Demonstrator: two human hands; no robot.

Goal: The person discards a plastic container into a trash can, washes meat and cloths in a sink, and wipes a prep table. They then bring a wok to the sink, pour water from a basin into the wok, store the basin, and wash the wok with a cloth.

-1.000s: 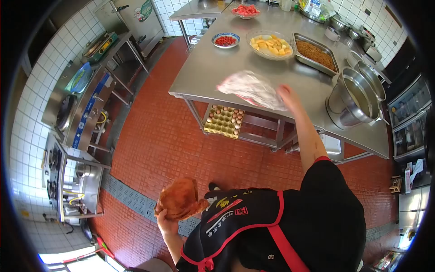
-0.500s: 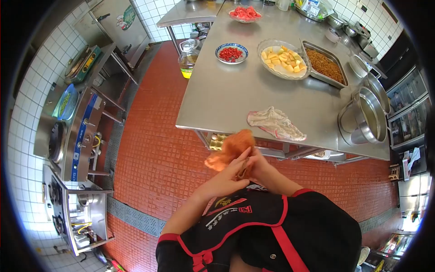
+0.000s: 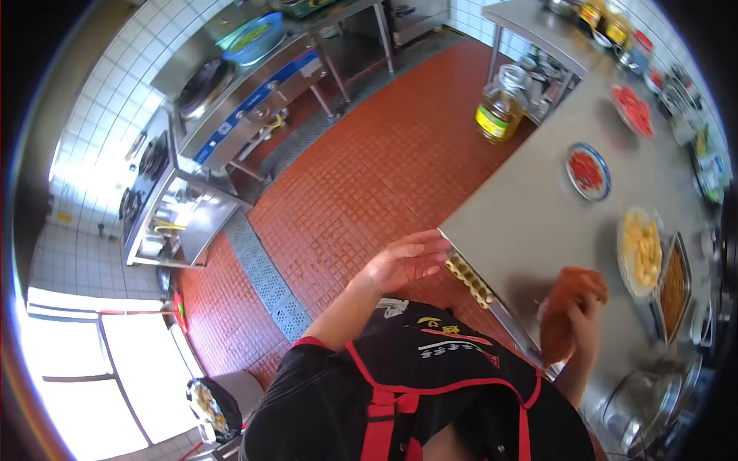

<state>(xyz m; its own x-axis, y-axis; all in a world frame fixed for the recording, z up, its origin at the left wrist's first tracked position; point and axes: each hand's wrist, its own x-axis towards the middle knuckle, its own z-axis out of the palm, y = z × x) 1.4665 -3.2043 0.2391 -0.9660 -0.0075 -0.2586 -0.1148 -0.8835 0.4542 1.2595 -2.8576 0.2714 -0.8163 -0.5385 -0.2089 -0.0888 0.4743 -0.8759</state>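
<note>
My right hand has its fingers closed on a bunched orange cloth over the near edge of the steel table. The off-white cloth that lay there is mostly hidden from view. My left hand is held out above the floor, near the table's corner, its fingers stretched and nothing in it. Below that edge, an egg tray shows on the lower shelf.
On the table stand a bowl of chopped red peppers, a bowl of yellow chunks, a tray of brown crumbly food and a plate of red pieces. An oil jug stands on the floor. Stoves line the left wall.
My view has swung to the left. My hands, together around the orange cloth before, are now apart; my right hand has carried the cloth onto the table and my left hand has let go.
</note>
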